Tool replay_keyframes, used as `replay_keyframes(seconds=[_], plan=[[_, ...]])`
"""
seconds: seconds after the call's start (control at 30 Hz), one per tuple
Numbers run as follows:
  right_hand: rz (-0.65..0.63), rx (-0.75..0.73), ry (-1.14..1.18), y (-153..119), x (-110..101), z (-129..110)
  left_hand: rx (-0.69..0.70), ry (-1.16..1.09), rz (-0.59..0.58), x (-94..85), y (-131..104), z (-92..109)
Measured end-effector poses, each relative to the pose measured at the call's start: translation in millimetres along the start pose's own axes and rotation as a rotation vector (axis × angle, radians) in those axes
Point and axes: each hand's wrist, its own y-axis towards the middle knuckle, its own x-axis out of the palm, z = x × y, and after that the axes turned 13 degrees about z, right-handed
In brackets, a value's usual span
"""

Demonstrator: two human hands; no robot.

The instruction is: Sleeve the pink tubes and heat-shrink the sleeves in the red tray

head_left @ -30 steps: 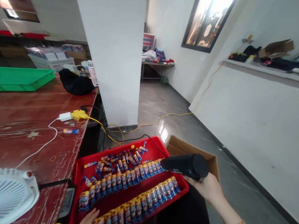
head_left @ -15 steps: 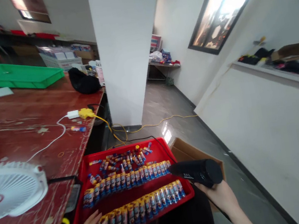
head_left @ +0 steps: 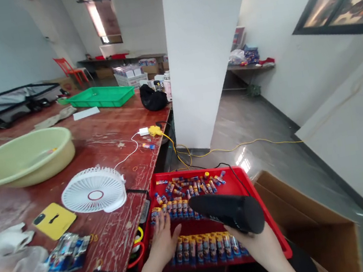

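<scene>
My right hand (head_left: 260, 242) is wrapped round the handle of a black hair dryer (head_left: 230, 212). Its barrel slants over the red tray (head_left: 242, 177), with the narrow end pointing left across the back row of tubes. My left hand (head_left: 164, 238) is open, fingers spread, at the left end of that back row of small tubes (head_left: 179, 208); whether the fingertips touch them I cannot tell. Nearer to me stands a second row of tubes (head_left: 206, 246) with yellow tops and blue bottoms, partly covered by both hands. Loose tubes (head_left: 189, 185) lie scattered at the tray's far side.
On the red table to the left are a white fan (head_left: 92, 190), a yellow phone (head_left: 54, 220), a pale green basin (head_left: 50, 146) and a green tray (head_left: 104, 97). An open cardboard box (head_left: 317, 220) stands right of the tray. A yellow cord (head_left: 257, 140) crosses the floor.
The view has turned left. My left hand has gone from the near row's left end to the back row's. The hair dryer has moved left, over the tray.
</scene>
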Motion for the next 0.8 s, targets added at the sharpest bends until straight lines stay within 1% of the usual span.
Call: replay_keyframes(seconds=[0.07,0.17,0.23,0.33,0.43,0.5,0.57,0.63,0.7,0.8], plan=[[0.013,0.017,-0.071,1.4,-10.5,8.9,0.074,-0.015,-0.059,7.9,15.0,5.2],[0.039,0.045,-0.123,1.8,-25.0,24.4,0.093,-0.021,-0.124,15.6,27.2,3.2],[0.035,0.043,-0.132,1.2,-30.4,30.6,0.082,-0.017,-0.123,16.0,28.5,-3.8],[0.009,0.03,-0.14,0.3,-30.9,28.3,0.078,-0.014,-0.064,11.3,25.5,-16.7],[-0.053,0.001,-0.123,0.9,-22.7,12.2,0.061,-0.023,0.012,7.2,19.6,-25.7],[-0.097,-0.05,-0.092,1.7,-12.0,-3.0,0.025,-0.034,0.068,7.8,12.1,-28.1],[-0.116,-0.103,-0.053,2.1,2.5,-18.3,-0.044,-0.037,0.116,10.5,0.2,-28.4],[-0.112,-0.132,-0.002,1.8,18.4,-30.7,-0.113,-0.031,0.135,13.2,-15.5,-28.1],[-0.116,-0.158,0.03,1.2,31.8,-38.5,-0.152,-0.025,0.135,13.8,-32.0,-28.5],[-0.155,-0.223,-0.036,1.1,40.8,-41.5,-0.169,-0.03,0.138,10.1,-50.7,-31.1]])
